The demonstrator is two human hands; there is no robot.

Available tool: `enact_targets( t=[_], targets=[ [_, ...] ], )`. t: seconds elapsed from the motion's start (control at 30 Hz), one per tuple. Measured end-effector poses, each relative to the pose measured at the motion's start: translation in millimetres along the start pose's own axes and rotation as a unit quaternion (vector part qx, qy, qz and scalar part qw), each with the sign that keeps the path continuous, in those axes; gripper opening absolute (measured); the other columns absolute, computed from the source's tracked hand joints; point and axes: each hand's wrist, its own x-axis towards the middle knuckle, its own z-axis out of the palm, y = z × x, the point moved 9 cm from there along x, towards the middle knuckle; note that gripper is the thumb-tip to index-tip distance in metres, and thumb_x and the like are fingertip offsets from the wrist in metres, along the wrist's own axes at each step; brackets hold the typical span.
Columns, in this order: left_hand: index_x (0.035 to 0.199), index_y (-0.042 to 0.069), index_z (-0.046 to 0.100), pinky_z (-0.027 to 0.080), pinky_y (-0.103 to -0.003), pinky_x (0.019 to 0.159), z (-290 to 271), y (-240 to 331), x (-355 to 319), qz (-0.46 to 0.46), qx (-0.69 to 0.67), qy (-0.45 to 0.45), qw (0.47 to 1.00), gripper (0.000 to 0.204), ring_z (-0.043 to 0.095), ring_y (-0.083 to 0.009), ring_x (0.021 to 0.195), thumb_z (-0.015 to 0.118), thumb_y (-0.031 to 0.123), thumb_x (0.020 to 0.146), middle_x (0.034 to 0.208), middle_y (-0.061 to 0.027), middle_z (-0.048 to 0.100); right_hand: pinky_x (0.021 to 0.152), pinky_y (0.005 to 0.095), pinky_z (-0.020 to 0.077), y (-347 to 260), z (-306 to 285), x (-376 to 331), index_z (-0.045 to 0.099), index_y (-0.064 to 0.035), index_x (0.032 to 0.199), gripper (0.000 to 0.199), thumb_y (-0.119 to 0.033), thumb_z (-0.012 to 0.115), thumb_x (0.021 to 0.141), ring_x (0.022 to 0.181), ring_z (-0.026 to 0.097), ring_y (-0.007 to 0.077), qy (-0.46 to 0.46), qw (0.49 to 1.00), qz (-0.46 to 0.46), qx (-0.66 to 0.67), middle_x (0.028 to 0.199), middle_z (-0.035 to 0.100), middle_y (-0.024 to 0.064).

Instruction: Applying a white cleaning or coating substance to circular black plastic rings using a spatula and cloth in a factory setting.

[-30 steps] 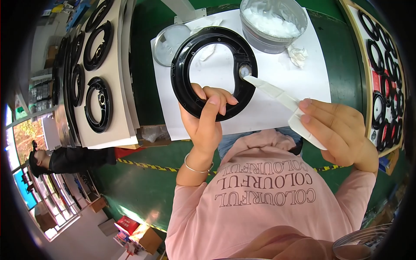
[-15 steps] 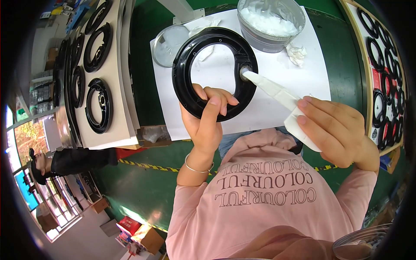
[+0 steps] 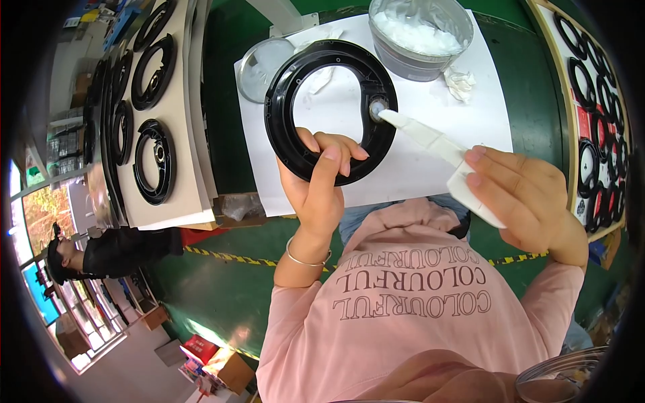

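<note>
The green tabletop point(image 3: 228, 87) is mostly hidden under a white paper sheet point(image 3: 430, 174), where my left hand point(image 3: 321, 181) grips the lower rim of the black plastic ring point(image 3: 327, 107), fingers curled over it. My right hand point(image 3: 531, 198) clasps a white plastic spatula point(image 3: 440, 144), its tip touching the ring's small round hub; what coats it is hard to make out.

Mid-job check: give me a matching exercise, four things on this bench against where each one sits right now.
Things:
1. Black plastic ring
2. White plastic spatula
3. Clear tub of white paste
4. Round clear lid

Places:
A. Top of the white sheet, beyond the ring
B. In the right hand
C. Gripped by the left hand
D. At the ring's left edge

Pairs: 1-C, 2-B, 3-A, 4-D
</note>
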Motion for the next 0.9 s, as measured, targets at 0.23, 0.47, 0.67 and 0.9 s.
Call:
enact_targets(
  t=[0.23, 0.47, 0.67, 0.9],
  targets=[
    [0.081, 0.006, 0.032, 0.043, -0.032, 0.063, 1.5, 1.0, -1.0, 0.012, 0.014, -0.011, 1.0, 0.016, 0.049, -0.0181, 0.058, 0.043, -0.005, 0.078, 0.059, -0.0082, 0.046, 0.052, 0.0242, 0.0478, 14.5, -1.9, 2.4, 0.061, 0.0022, 0.089, 0.025, -0.001, 0.055, 0.065, 0.065, 0.062, 0.0223, 0.029, 0.998, 0.054, 0.034, 0.08, 0.063, 0.0156],
    [0.084, 0.005, 0.032, 0.042, -0.03, 0.06, 4.6, 4.3, -5.1, 0.058, 0.068, -0.056, 0.994, 0.017, 0.051, -0.0183, 0.06, 0.043, -0.006, 0.079, 0.062, -0.0096, 0.047, 0.048, 0.0241, 0.0446, 39.7, 7.1, -10.8, 0.059, 0.0057, 0.09, 0.021, 0.002, 0.055, 0.07, 0.057, 0.06, 0.0204, 0.039, 0.974, 0.163, 0.151, 0.076, 0.063, 0.0151],
    [0.085, 0.004, 0.031, 0.042, -0.027, 0.056, 10.0, 4.4, -7.0, 0.068, 0.109, -0.087, 0.988, 0.015, 0.053, -0.0182, 0.064, 0.043, -0.005, 0.08, 0.066, -0.0098, 0.048, 0.048, 0.0217, 0.0391, 59.0, 15.1, -29.8, 0.056, 0.0074, 0.093, 0.017, -0.004, 0.053, 0.08, 0.053, 0.052, 0.0104, 0.055, 0.925, 0.294, 0.235, 0.07, 0.06, 0.0102],
    [0.084, 0.001, 0.032, 0.044, -0.03, 0.06, 15.6, 2.9, -9.7, 0.093, 0.17, -0.101, 0.976, 0.016, 0.054, -0.0188, 0.066, 0.046, -0.007, 0.08, 0.07, -0.011, 0.05, 0.061, 0.0197, 0.0424, 75.2, 39.7, -57.8, 0.052, 0.0068, 0.101, 0.023, -0.007, 0.053, 0.082, 0.07, 0.054, 0.0081, 0.106, 0.815, 0.431, 0.374, 0.081, 0.06, 0.007]
  ],
)
